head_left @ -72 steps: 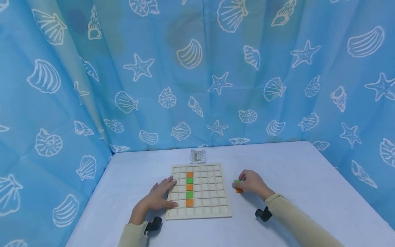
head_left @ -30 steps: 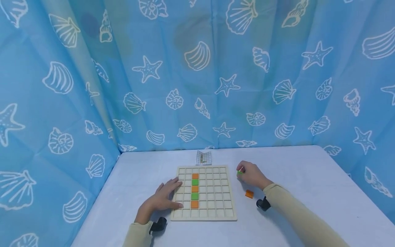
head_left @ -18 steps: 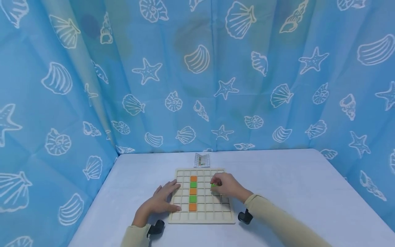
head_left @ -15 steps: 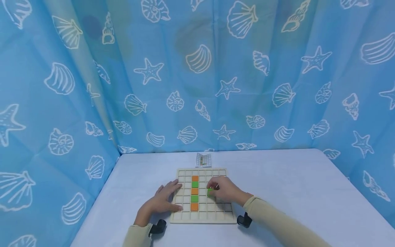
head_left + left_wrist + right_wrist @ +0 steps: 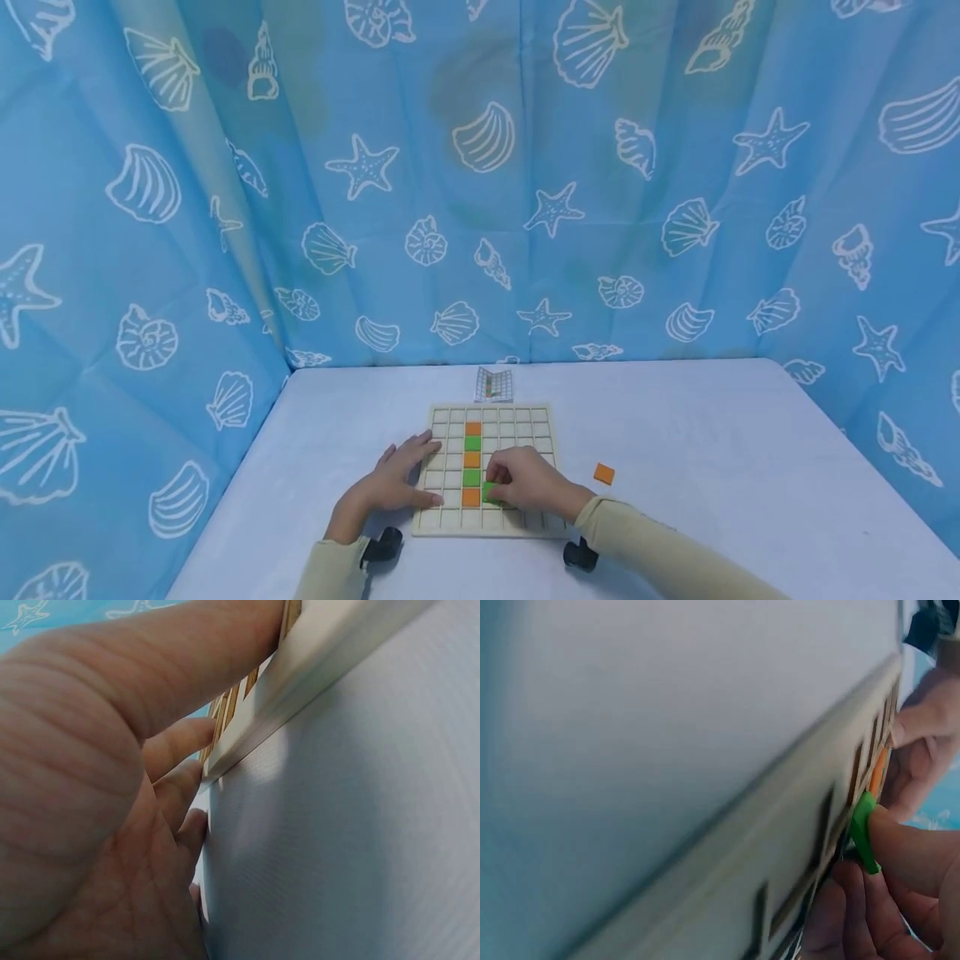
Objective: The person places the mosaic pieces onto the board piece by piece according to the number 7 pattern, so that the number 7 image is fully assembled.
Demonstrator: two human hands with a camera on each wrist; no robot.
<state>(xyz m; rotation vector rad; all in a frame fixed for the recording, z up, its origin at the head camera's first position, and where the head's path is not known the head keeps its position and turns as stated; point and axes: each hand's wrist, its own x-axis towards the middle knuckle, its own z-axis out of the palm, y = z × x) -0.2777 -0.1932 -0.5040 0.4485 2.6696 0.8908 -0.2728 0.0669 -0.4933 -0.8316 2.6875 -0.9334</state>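
A pale board (image 5: 450,522) with a grid of square cells lies on the table. One of its columns holds orange and green square tiles in turn, with an orange tile (image 5: 471,497) nearest me. My right hand (image 5: 534,483) pinches a green tile (image 5: 862,832) between thumb and fingers, just right of that orange tile. In the right wrist view the green tile looks tilted against the grid; whether it sits in a cell I cannot tell. My left hand (image 5: 393,482) rests on the board's left edge, fingers spread, the thumb (image 5: 202,652) over the rim.
A loose orange tile (image 5: 603,473) lies on the white table (image 5: 675,433) right of the board. Behind the board stands a small folded card (image 5: 493,385) printed with a grid. A blue shell-patterned curtain (image 5: 480,208) surrounds the table's back and sides.
My right hand has picked up the green tile, leaving an orange one on the table, and carried it left over the board, then nearer me beside the column. My left hand has stayed put.
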